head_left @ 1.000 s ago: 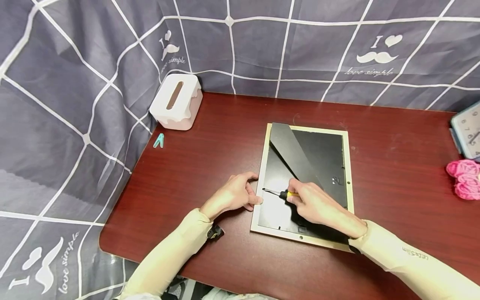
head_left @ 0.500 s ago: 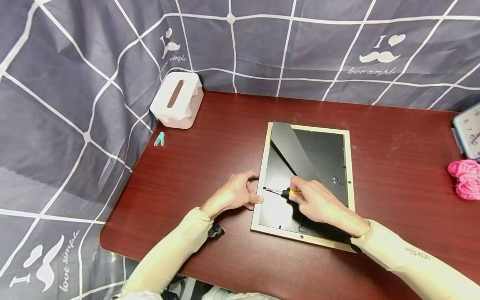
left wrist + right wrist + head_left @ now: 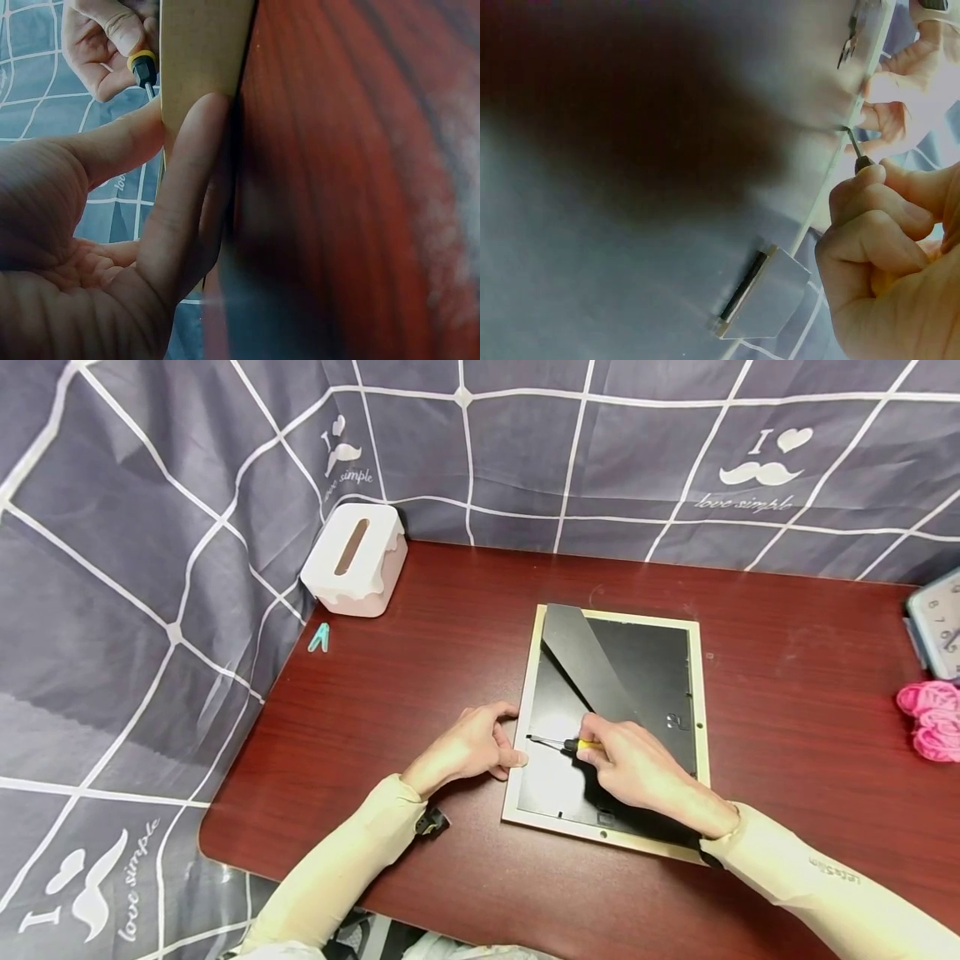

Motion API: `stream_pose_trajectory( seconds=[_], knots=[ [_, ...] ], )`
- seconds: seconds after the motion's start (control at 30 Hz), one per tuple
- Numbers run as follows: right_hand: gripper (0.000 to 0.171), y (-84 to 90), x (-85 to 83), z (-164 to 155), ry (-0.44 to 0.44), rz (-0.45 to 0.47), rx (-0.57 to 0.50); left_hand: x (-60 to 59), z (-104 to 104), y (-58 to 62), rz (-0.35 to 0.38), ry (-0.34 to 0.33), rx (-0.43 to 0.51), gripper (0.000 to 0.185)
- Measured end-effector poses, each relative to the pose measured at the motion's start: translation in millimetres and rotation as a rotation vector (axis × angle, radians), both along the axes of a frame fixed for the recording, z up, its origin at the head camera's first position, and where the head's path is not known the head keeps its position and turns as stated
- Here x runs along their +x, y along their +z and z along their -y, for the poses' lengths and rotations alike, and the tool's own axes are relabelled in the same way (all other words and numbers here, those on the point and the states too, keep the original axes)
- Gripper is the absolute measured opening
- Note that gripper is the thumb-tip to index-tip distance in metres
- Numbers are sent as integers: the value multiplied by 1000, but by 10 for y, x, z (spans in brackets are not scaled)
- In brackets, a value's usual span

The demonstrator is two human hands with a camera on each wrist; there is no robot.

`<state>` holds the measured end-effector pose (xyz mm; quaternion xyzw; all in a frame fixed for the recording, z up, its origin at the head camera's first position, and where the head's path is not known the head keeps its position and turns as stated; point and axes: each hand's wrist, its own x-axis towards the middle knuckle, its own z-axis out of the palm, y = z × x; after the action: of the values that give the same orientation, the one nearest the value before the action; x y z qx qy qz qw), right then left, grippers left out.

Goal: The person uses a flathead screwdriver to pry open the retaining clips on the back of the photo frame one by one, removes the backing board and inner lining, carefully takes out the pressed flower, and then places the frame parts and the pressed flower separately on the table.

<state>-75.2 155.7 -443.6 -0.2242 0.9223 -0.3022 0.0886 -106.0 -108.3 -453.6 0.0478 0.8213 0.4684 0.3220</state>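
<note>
A picture frame (image 3: 697, 677) lies back side up on the table, with a pale rim, a black backing and a dark stand flap (image 3: 581, 652) slanting across it. My left hand (image 3: 472, 745) holds its left edge, thumb on the rim and index finger along the outer side (image 3: 202, 52). My right hand (image 3: 632, 762) grips a screwdriver (image 3: 572, 745) by its yellow and black handle; curled fingers (image 3: 881, 225) cover most of that handle. The screwdriver's tip is at a small dark tab (image 3: 529, 737) by the left rim, close to my left thumb.
A white tissue box (image 3: 356, 560) stands at the table's back left, with a teal clip (image 3: 318, 637) in front of it. At the right edge are a pale blue clock (image 3: 941, 618) and pink flowers (image 3: 932, 718). A grey checked curtain (image 3: 517, 452) hangs behind.
</note>
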Motion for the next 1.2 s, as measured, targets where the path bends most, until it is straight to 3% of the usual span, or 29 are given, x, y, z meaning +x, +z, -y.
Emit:
stream_pose_trajectory(
  seconds=[0.1, 0.2, 0.4, 0.63, 0.7, 1.2],
  knots=[
    [17, 134, 35, 48, -7, 8, 26, 2, -2, 5, 3, 2, 7, 78],
    [19, 156, 49, 60, -12, 0, 25, 6, -5, 15, 4, 4, 11, 78],
    [20, 6, 40, 11, -16, -37, -19, 7, -10, 32, -10, -10, -24, 79],
    [23, -469, -80, -113, -26, -55, 35, -1, -10, 47, -14, -18, -67, 80],
    [22, -532, -105, -128, -30, -45, 63, 0, -6, 48, -6, -15, -58, 80],
    [21, -542, -143, -102, -31, -28, 78, -1, -10, 31, 23, 2, 15, 77]
  ],
)
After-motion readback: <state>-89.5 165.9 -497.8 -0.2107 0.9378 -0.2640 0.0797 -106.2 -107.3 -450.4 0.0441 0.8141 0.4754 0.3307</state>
